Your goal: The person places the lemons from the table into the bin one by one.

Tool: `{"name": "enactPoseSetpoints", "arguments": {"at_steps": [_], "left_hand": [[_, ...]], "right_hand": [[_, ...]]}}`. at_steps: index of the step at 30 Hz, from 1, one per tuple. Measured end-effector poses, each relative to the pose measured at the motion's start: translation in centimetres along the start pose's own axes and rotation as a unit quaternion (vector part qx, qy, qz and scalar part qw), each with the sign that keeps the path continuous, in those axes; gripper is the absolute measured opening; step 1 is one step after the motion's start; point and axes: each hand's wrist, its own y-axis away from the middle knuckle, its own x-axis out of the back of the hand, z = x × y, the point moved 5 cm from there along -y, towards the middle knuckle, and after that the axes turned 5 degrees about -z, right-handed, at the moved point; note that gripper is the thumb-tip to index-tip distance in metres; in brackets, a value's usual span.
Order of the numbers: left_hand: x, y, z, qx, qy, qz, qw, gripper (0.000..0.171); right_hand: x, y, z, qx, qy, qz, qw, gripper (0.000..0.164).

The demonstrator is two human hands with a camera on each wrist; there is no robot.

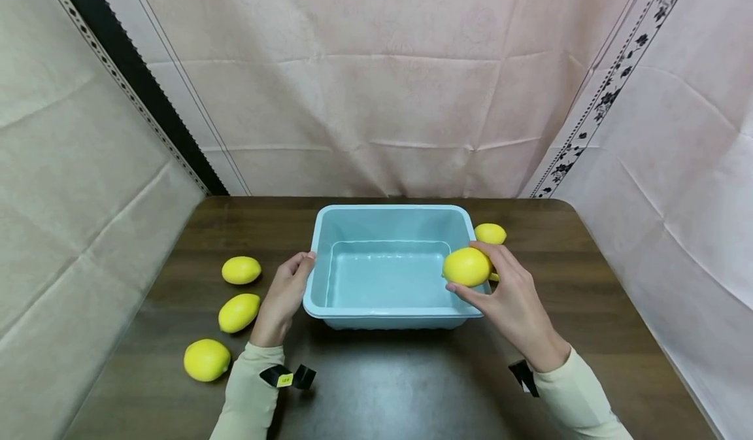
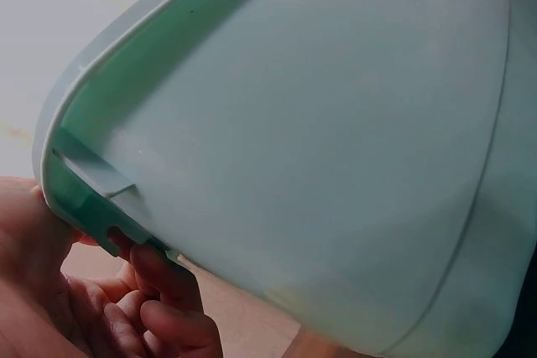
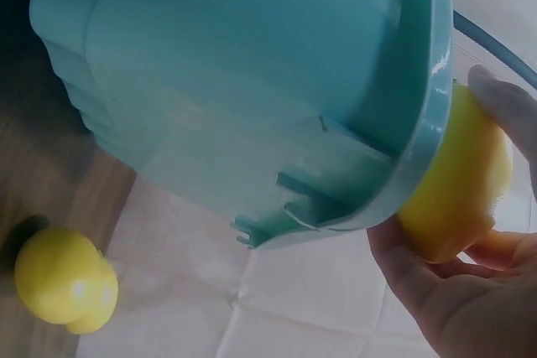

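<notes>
A light blue plastic basin (image 1: 391,312) sits at the middle of the table, its inside bare of other things in the head view. My left hand (image 1: 286,296) grips its left rim, with fingers curled beneath the edge in the left wrist view. Between the thumb and fingers of my right hand (image 1: 518,303) is a yellow lemon (image 1: 467,267), held over the basin's right rim. The right wrist view shows this lemon (image 3: 461,178) just beyond the rim. Behind the right hand lies a second lemon (image 1: 490,233), and a sliver of yellow shows below it, mostly hidden.
Left of the basin, three lemons lie in a rough column: a far one (image 1: 241,270), a middle one (image 1: 239,312) and a near one (image 1: 206,360). The dark wooden table (image 1: 406,388) is bordered by pale cloth (image 1: 376,100) behind and at both sides.
</notes>
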Motion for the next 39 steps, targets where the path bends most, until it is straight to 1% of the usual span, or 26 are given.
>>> {"name": "enactPoseSetpoints", "arguments": {"at_steps": [5, 8, 12, 17, 22, 31, 39], "left_hand": [[0.1, 0.0, 0.0, -0.006, 0.005, 0.002, 1.0000, 0.052], [0.0, 0.1, 0.2, -0.014, 0.007, 0.001, 0.9999, 0.052], [-0.1, 0.2, 0.2, -0.022, 0.008, 0.002, 0.9997, 0.051], [-0.1, 0.1, 0.3, -0.024, 0.009, 0.004, 0.9997, 0.051], [0.0, 0.0, 0.2, -0.024, 0.009, 0.006, 0.9997, 0.050], [0.0, -0.2, 0.2, -0.023, 0.010, 0.009, 0.9997, 0.050], [0.0, 0.1, 0.3, -0.017, 0.011, 0.008, 0.9998, 0.050]], "right_hand": [[0.1, -0.9, 0.1, 0.014, -0.014, -0.016, 1.000, 0.077], [0.3, -1.4, 0.3, 0.012, -0.027, -0.028, 0.999, 0.077], [0.1, -2.1, 0.6, -0.002, -0.040, -0.050, 0.998, 0.073], [-0.1, -2.9, 1.3, -0.016, -0.037, -0.069, 0.997, 0.068], [-0.4, -3.6, 2.0, -0.012, -0.022, -0.070, 0.997, 0.068], [-1.0, -5.2, 2.4, -0.004, -0.032, -0.081, 0.996, 0.068], [-1.7, -6.0, 3.0, 0.002, -0.031, -0.100, 0.995, 0.069]]}}
